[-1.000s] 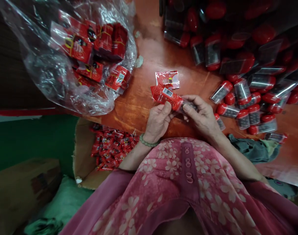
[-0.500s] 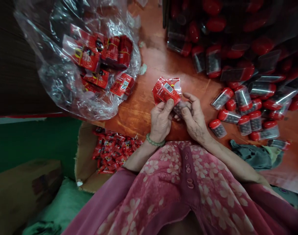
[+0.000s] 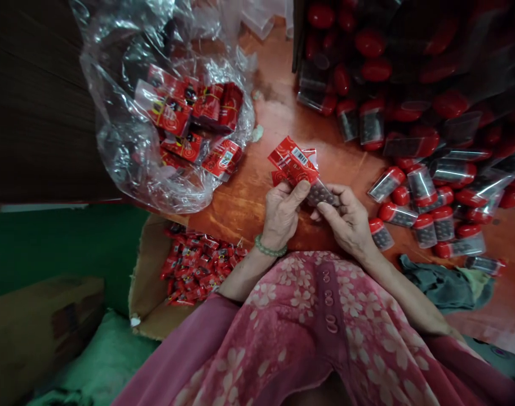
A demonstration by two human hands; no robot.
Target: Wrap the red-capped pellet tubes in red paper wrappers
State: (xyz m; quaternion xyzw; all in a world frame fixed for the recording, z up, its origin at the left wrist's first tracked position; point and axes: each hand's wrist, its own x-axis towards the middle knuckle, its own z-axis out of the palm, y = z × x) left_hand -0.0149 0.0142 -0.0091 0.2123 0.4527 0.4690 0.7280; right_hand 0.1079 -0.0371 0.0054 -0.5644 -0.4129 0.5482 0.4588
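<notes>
Fingers of the left hand pinch a red wrapper, those of the right hand a beaded tube.

Just behind the left hand sits a pale green beaded bracelet, and further back a mauve sleeve and a pink, pale-flowered top.

On the table, packets lie left, bottles right
</notes>
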